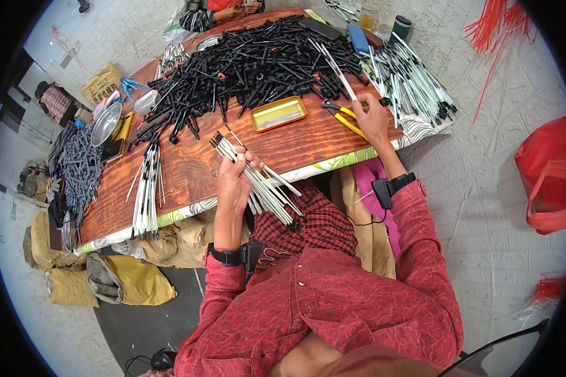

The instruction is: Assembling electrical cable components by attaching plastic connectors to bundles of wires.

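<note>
My left hand (234, 173) is closed around a bundle of thin white rods (271, 196) with black ends, held slanting over my lap at the table's front edge. One dark-tipped rod sticks up apart from the bundle. Out to the right, my right hand (372, 120) pinches a few white rods (339, 74), which point up and to the left. Close to that hand lie pliers with yellow handles (349, 123). Between my hands stands a shallow yellow tin with a red rim (253, 120), holding thin silvery pieces.
A large heap of black plastic parts (251, 72) covers the far wooden table (188, 169). More white rods (415, 85) lie at the right, and another bunch (146, 191) overhangs the front left edge. A metal bowl (107, 124) stands left. Another person's hands (236, 11) are at the far side.
</note>
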{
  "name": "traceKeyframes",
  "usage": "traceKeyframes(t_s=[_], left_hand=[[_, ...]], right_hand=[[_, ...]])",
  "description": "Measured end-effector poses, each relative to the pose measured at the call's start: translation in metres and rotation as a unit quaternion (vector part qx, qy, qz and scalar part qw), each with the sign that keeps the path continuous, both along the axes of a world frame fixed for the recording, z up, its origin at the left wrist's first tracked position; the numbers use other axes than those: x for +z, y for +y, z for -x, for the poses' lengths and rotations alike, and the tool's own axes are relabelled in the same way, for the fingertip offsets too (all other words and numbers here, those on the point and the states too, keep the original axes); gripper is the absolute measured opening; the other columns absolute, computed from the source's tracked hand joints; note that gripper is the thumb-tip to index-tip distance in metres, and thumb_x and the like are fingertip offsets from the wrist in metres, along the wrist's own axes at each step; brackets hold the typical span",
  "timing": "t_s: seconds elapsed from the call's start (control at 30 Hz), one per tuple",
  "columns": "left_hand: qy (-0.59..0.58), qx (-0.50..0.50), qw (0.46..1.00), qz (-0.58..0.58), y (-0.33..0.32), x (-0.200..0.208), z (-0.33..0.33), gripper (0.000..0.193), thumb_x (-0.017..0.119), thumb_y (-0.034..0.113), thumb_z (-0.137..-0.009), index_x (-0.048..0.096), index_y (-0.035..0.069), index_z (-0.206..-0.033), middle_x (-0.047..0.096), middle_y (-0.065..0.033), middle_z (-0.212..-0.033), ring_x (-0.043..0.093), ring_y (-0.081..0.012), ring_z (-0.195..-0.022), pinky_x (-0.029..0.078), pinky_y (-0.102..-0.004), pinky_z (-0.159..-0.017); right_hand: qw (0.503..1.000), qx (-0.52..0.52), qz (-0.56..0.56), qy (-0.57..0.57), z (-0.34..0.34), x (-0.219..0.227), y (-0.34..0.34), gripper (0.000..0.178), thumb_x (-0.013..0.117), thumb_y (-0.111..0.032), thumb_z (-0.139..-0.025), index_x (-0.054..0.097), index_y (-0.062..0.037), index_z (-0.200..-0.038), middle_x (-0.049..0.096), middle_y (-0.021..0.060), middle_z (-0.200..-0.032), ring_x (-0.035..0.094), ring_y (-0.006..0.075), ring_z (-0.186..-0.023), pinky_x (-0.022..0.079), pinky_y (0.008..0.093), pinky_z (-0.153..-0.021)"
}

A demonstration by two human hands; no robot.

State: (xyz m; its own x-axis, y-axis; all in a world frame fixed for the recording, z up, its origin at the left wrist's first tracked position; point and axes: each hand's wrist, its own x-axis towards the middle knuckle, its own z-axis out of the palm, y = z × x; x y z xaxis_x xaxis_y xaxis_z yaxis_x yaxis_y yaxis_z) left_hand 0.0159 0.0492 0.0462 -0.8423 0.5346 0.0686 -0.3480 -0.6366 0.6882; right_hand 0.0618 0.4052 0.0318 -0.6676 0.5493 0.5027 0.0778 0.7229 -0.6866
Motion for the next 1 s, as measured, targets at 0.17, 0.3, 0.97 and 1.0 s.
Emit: traceKeyframes(t_s=[0.17, 0.3, 0.97, 1.0], left_hand=[[-0.018, 0.013, 1.000, 0.000, -0.004, -0.014, 0.005, 0.013, 0.050, 0.007, -0.100, 0.049, 0.006, -0.112, 0.058, -0.0092, -0.099, 0.060, -0.0228, -0.093, 0.051, -0.0440, -0.092], [-0.042, 0.087, 0.995, 0.021, 0.010, 0.007, -0.001, 0.016, 0.047, 0.005, -0.100, 0.049, 0.003, -0.116, 0.059, -0.0150, -0.113, 0.060, -0.0312, -0.108, 0.049, -0.0474, -0.100], [0.001, 0.165, 0.986, 0.004, 0.002, 0.007, 0.001, 0.027, 0.047, 0.012, -0.103, 0.050, -0.001, -0.126, 0.061, -0.0146, -0.116, 0.061, -0.0263, -0.109, 0.049, -0.0468, -0.103], [0.000, 0.164, 0.986, 0.003, 0.001, 0.007, 0.002, 0.027, 0.047, 0.012, -0.103, 0.050, -0.001, -0.126, 0.061, -0.0146, -0.116, 0.061, -0.0263, -0.109, 0.049, -0.0468, -0.103]], right_hand=[[0.977, 0.129, 0.163, 0.056, -0.011, 0.025, -0.020, 0.016, 0.063, -0.016, -0.093, 0.061, -0.0002, -0.093, 0.063, 0.0003, -0.079, 0.058, 0.0077, -0.066, 0.047, 0.0282, -0.058], [0.962, 0.232, 0.134, -0.049, -0.045, 0.045, -0.091, 0.012, 0.065, -0.011, -0.091, 0.061, 0.0002, -0.091, 0.063, 0.0028, -0.074, 0.059, 0.0104, -0.062, 0.046, 0.0277, -0.057], [0.975, 0.210, -0.067, -0.013, -0.066, 0.024, -0.179, 0.022, 0.076, -0.013, -0.083, 0.056, -0.0034, -0.079, 0.064, 0.0109, -0.067, 0.064, 0.0280, -0.055, 0.047, 0.0355, -0.049], [0.976, 0.199, -0.089, -0.013, -0.065, 0.025, -0.178, 0.022, 0.076, -0.013, -0.083, 0.056, -0.0035, -0.080, 0.064, 0.0108, -0.066, 0.064, 0.0285, -0.056, 0.047, 0.0362, -0.049]])
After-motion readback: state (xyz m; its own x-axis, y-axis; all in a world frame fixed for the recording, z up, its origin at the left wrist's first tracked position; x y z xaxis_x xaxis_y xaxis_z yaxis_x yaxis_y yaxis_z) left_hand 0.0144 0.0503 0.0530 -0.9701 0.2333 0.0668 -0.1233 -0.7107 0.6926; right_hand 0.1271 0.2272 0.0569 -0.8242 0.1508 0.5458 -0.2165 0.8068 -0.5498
